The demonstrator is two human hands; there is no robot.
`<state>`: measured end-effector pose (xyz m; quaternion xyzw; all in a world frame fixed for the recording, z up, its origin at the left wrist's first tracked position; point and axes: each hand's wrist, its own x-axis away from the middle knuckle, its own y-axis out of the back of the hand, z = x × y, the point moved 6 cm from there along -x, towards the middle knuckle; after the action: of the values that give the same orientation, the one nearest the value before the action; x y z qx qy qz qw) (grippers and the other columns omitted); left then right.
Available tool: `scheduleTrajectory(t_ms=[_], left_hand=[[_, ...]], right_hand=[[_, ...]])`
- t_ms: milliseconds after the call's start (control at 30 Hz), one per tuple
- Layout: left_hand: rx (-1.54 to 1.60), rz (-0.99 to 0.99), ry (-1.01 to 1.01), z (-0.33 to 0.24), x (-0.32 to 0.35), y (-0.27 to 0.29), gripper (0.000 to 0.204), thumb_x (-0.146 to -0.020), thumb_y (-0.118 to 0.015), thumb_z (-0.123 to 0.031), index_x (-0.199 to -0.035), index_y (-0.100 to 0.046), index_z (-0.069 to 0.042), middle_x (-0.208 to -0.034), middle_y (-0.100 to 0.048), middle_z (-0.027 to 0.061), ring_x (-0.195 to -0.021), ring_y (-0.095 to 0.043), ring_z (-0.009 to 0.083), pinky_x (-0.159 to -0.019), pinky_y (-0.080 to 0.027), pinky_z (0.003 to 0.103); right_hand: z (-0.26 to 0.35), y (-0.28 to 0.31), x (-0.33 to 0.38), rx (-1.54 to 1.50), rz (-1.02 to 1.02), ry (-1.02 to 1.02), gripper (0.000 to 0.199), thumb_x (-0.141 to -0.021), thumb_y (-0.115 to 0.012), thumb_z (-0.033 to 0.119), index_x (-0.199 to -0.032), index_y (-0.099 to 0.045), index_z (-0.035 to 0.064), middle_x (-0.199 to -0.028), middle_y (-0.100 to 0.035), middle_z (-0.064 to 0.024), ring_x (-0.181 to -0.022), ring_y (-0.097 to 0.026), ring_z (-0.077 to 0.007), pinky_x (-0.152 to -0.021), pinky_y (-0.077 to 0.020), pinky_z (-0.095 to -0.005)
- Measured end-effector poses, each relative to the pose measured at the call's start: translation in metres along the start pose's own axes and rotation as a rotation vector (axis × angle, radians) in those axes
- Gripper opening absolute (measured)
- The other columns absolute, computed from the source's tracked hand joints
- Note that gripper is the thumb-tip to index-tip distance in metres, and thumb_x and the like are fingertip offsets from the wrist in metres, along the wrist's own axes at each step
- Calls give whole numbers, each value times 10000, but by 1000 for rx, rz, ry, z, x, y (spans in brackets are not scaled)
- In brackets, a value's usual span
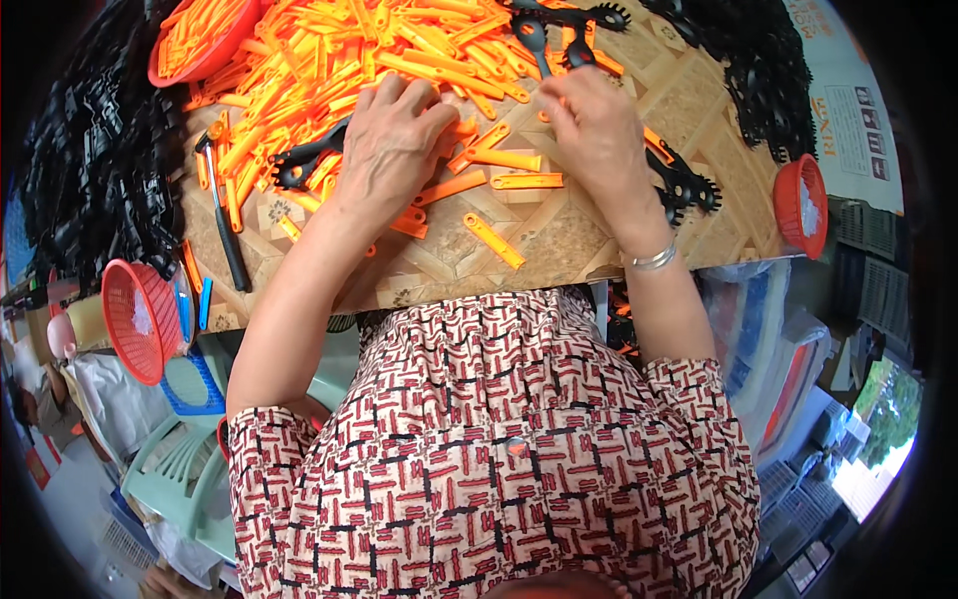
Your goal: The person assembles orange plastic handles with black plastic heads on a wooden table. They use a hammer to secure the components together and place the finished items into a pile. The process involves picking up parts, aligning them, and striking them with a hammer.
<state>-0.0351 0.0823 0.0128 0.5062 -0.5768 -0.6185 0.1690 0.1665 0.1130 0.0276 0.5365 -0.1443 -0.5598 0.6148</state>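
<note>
My left hand (391, 140) is at the near edge of a large heap of orange plastic handles (299, 80). Its fingers are bent, and orange shows beside the thumb, where it seems to pinch a handle; the fingertips are partly hidden. A black toothed utensil head (309, 158) pokes out beside that wrist. To the right, my right hand (596, 125) is closed around a slim black plastic piece (532, 38), whose rounded end points away from me. Several loose orange handles (494, 240) lie on the table between and below my hands.
A hammer (228, 215) lies at left on the patterned tabletop (569, 235). Black plastic parts are piled at left (90, 150) and right (768, 90). Red baskets stand at the far left (158, 68), near left (120, 329) and right edge (788, 205). Black toothed heads (684, 185) lie by my right wrist.
</note>
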Motion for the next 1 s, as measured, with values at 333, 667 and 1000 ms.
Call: scheduleTrajectory(t_ms=[333,667,1000], left_hand=[[366,-155,325,26,19,17,181,-935,-760,-155,-1069,-712,-45,-977,-701,86,-896,-686,219,-781,-560,323],[975,-80,630,40,33,9,274,-904,-797,-92,-1163,-737,-28,-1000,-705,-1,-874,-667,78,-787,-543,241],[1374,-96,796,34,35,27,313,-882,-811,-66,-1179,-721,-22,-1042,-733,32,-929,-690,94,-857,-574,231]], right_hand=[[16,6,-76,282,325,657,529,-661,-813,253,-1138,-648,94,-1441,-501,-172,-1292,-499,-353,-1055,-428,-457],[-15,-21,-58,347,270,791,288,-830,-726,81,-1109,-663,120,-1391,-605,-59,-1337,-516,-277,-1102,-439,-426],[19,18,-50,-253,25,370,246,-937,-719,145,-1161,-684,47,-1047,-719,-129,-990,-688,-261,-870,-533,-343]])
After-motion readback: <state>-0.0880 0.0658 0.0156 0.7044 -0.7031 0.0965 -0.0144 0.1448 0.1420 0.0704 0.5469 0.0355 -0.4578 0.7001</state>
